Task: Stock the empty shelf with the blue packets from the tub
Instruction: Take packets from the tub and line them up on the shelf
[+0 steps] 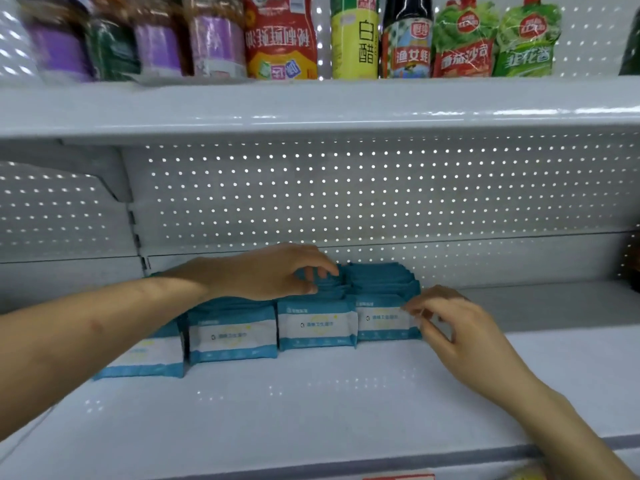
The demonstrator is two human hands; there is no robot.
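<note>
Several blue-and-white packets (317, 325) stand upright in rows on the white shelf (311, 403), front faces toward me. My left hand (266, 271) lies over the tops of the middle rows, its fingertips curled onto the upper edges of the packets. My right hand (450, 327) is at the right end of the rows, with thumb and fingers pinching the corner of the rightmost front packet (382, 318). The tub is out of view.
A perforated white back panel (346, 195) rises behind the packets. The shelf above (311, 105) carries sauce bottles (407, 39) and pouches (464, 43). Bare shelf surface lies to the right of the packets and in front of them.
</note>
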